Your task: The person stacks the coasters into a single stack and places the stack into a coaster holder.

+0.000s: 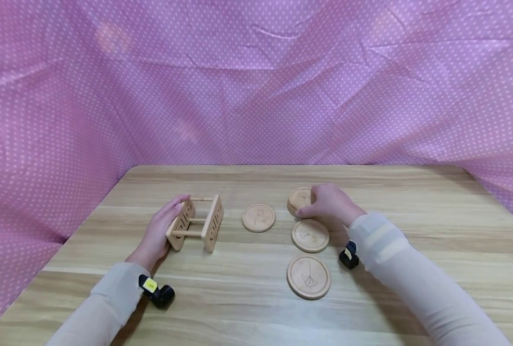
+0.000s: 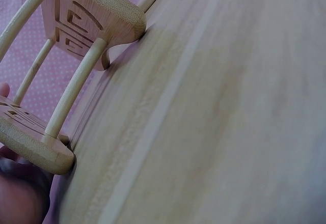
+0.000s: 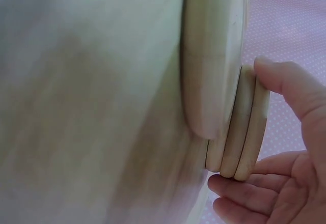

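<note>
On the left of the table stands a small wooden coaster rack (image 1: 213, 224), two cut-out side panels joined by round rods. My left hand (image 1: 158, 236) grips its left panel; fingertips show past that panel in the left wrist view. Farther back on the right, my right hand (image 1: 332, 204) is at a stack of round wooden coasters (image 1: 298, 199). In the right wrist view, thumb and fingers pinch the rim of the top coaster (image 3: 256, 127). The coasters below it lie flush together. The hand covers the stack's right side in the head view.
One engraved coaster (image 1: 258, 218) lies flat between rack and stack. Two more, a middle coaster (image 1: 310, 235) and a near coaster (image 1: 309, 277), lie in front of the stack. A pink dotted cloth (image 1: 256, 105) hangs behind the wooden table (image 1: 222, 307).
</note>
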The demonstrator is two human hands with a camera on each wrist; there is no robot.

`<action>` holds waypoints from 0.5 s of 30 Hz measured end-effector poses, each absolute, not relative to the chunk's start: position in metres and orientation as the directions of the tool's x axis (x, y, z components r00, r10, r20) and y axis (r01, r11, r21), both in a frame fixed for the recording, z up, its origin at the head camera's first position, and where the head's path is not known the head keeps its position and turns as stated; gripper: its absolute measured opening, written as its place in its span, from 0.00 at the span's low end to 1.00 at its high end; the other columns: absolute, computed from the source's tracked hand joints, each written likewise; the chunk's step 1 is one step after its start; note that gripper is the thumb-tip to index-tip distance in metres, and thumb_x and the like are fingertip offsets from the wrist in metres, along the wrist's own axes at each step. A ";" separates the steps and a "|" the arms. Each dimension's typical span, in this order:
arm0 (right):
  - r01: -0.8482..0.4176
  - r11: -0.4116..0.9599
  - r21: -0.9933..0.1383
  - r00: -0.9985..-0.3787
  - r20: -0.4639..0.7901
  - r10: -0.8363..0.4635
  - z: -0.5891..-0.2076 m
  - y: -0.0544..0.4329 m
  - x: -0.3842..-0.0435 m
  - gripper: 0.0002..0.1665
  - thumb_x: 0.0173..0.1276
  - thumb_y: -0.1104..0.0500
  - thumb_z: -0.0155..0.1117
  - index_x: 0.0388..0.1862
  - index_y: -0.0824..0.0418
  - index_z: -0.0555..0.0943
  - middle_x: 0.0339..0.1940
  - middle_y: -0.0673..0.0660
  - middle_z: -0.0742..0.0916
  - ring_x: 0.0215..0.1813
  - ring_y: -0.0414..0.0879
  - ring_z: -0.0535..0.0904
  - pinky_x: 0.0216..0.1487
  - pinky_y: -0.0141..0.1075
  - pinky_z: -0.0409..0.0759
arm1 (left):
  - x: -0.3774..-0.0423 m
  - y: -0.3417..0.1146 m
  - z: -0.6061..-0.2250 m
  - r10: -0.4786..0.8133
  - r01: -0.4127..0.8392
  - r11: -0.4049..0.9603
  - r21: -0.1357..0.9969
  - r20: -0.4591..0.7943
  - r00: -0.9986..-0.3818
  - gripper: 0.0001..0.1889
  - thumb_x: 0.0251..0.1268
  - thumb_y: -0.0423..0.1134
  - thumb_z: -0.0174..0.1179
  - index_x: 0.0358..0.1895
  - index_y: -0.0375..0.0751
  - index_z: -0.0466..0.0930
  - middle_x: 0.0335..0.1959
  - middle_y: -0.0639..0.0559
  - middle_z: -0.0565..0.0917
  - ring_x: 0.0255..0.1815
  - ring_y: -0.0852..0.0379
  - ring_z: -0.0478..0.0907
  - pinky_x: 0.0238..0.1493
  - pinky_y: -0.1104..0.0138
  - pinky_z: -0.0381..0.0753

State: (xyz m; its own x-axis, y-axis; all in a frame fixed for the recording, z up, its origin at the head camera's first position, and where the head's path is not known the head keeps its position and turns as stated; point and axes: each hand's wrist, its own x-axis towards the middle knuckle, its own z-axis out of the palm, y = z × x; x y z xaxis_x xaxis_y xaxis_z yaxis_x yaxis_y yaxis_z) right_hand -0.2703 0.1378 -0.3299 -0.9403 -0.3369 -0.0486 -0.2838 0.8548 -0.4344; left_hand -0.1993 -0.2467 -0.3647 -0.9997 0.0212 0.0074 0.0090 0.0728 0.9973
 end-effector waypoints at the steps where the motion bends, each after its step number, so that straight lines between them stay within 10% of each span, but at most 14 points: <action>1: -0.284 0.850 -0.443 -0.940 -0.046 -0.338 -0.330 0.138 -0.270 0.27 0.47 0.40 0.71 0.25 0.60 0.73 0.21 0.53 0.78 0.26 0.47 0.71 0.26 0.35 0.70 | -0.199 -0.247 -0.365 0.022 0.010 0.073 0.997 0.008 -1.000 0.28 0.72 0.52 0.42 0.71 0.44 0.56 0.75 0.49 0.49 0.72 0.46 0.51 0.69 0.52 0.56; 11: -0.262 0.810 -0.525 -0.945 -0.031 -0.326 -0.330 0.141 -0.264 0.30 0.47 0.39 0.72 0.26 0.61 0.70 0.21 0.54 0.73 0.26 0.47 0.67 0.26 0.37 0.69 | -0.201 -0.249 -0.365 0.007 -0.015 0.067 0.998 -0.015 -1.000 0.28 0.71 0.54 0.43 0.70 0.47 0.57 0.75 0.49 0.49 0.72 0.45 0.51 0.69 0.52 0.57; 15: -0.240 0.805 -0.542 -0.951 -0.035 -0.307 -0.330 0.146 -0.260 0.47 0.49 0.36 0.70 0.55 0.70 0.71 0.48 0.68 0.80 0.51 0.59 0.76 0.53 0.49 0.75 | -0.200 -0.248 -0.364 0.009 -0.009 0.058 0.998 -0.009 -1.000 0.29 0.72 0.53 0.43 0.70 0.45 0.57 0.75 0.48 0.49 0.72 0.44 0.50 0.69 0.51 0.56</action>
State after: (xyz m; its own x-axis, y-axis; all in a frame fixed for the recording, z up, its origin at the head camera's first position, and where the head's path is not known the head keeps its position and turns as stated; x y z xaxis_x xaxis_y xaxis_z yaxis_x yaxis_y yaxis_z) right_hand -0.2602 0.1456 -0.3295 -0.9512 -0.3065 -0.0351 -0.2395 0.8054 -0.5422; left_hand -0.2004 -0.2484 -0.3643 -0.9999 0.0093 -0.0094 -0.0089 0.0582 0.9983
